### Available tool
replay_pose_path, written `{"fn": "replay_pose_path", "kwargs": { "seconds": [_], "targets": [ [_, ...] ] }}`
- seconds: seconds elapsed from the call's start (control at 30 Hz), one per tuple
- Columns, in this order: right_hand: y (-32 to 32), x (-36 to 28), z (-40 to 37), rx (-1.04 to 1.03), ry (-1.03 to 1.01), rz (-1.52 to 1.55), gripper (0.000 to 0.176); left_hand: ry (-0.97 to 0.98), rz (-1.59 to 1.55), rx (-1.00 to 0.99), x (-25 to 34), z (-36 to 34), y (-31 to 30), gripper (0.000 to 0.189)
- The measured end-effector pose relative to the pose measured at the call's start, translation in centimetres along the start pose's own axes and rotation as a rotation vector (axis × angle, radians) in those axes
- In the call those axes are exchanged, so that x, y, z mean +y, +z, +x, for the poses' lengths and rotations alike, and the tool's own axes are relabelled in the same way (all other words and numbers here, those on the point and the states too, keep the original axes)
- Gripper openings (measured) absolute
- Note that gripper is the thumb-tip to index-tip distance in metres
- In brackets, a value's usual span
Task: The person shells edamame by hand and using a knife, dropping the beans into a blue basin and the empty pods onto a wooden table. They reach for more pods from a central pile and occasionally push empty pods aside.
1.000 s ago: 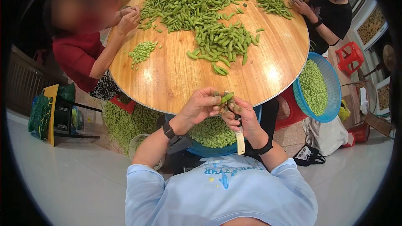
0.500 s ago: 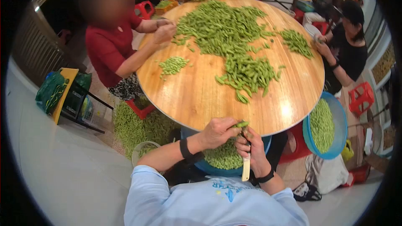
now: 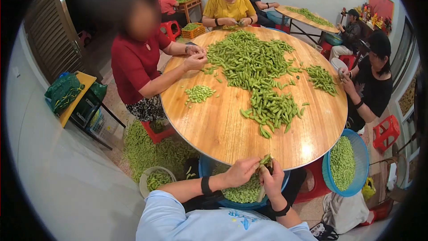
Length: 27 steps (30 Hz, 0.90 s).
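Above the near edge of the round wooden table (image 3: 214,125), my left hand (image 3: 240,172) pinches a green bean pod (image 3: 266,158). My right hand (image 3: 273,180) meets it there, its fingers closed round a small knife with a pale handle (image 3: 261,194). The blade is hidden. Below both hands, a blue basin (image 3: 204,168) holds shelled green beans (image 3: 243,192). A large heap of pods (image 3: 249,58) covers the table's far middle, with a smaller cluster (image 3: 276,107) nearer me. Some shelled beans (image 3: 199,93) lie on the left.
A person in red (image 3: 136,62) sits left, one in yellow (image 3: 229,6) opposite, one in black (image 3: 374,80) right. Another blue basin (image 3: 366,151) of beans stands right. Pods (image 3: 140,147) cover the floor left, near a pale bucket (image 3: 143,184). A red stool (image 3: 386,132) is at right.
The view has tilted up, so the table and people sit lower in it and more of the room shows. Both hands remain together at the pod, with the knife still in my right hand.
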State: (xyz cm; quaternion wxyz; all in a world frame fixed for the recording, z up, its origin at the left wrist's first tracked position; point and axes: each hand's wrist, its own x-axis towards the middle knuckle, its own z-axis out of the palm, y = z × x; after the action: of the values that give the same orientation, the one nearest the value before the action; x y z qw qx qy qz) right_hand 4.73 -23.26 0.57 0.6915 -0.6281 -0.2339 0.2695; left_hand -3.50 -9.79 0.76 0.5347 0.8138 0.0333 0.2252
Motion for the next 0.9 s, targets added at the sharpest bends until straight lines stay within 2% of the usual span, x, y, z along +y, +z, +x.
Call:
{"fn": "replay_pose_path", "kwargs": {
  "seconds": [0.03, 0.07, 0.17, 0.3, 0.37, 0.47, 0.53, 0.6, 0.63, 0.77, 0.8, 0.9],
  "targets": [
    [-0.3, 0.9, 0.3, 0.058, -0.071, -0.08, 0.038, 0.045, 0.088, -0.007, 0.2, -0.2, -0.1, 0.018],
    [-0.4, 1.1, 0.5, 0.051, -0.075, -0.081, 0.038, 0.089, 0.175, -0.012, 0.4, -0.4, -0.2, 0.018],
    [-0.7, 0.9, 0.5, 0.058, -0.393, -0.481, 0.048, 0.059, 0.161, -0.025, 0.7, -1.1, -0.1, 0.016],
    [-0.4, -0.5, 0.4, 0.038, -0.433, -0.541, 0.044, 0.003, 0.138, -0.037, 0.7, -1.8, 0.3, 0.015],
    [-0.5, 0.5, 0.8, -0.038, -0.626, -0.625, 0.035, 0.017, 0.158, -0.04, 0.4, -2.1, 0.5, 0.015],
    [-1.3, 2.4, 0.8, -0.029, -0.537, -0.652, 0.028, -0.014, 0.157, -0.069, 1.4, -2.7, 0.5, 0.014],
    [-1.5, 1.4, 0.3, -0.062, -0.516, -0.64, 0.027, -0.062, 0.133, -0.079, 1.9, -2.7, 0.2, 0.013],
    [-1.5, 1.3, -0.2, -0.09, -0.492, -0.627, 0.026, -0.304, 0.082, -0.076, 2.0, -2.6, -0.1, 0.014],
    [-1.4, 1.5, -0.4, -0.106, -0.535, -0.658, 0.026, -0.324, 0.082, -0.061, 1.6, -2.8, 0.2, 0.015],
    [-0.4, 1.3, -1.5, -0.174, -0.653, -0.722, 0.027, -0.271, 0.047, -0.05, -1.9, -4.2, 2.1, 0.02],
    [-0.3, 1.3, -1.7, -0.207, -0.689, -0.739, 0.027, -0.266, 0.065, -0.108, -2.1, -4.2, 2.2, 0.024],
    [-1.7, 2.1, -1.3, -0.191, -0.609, -0.774, 0.028, -0.219, 0.137, -0.213, -2.1, -4.4, 1.9, 0.033]
  ]
}}
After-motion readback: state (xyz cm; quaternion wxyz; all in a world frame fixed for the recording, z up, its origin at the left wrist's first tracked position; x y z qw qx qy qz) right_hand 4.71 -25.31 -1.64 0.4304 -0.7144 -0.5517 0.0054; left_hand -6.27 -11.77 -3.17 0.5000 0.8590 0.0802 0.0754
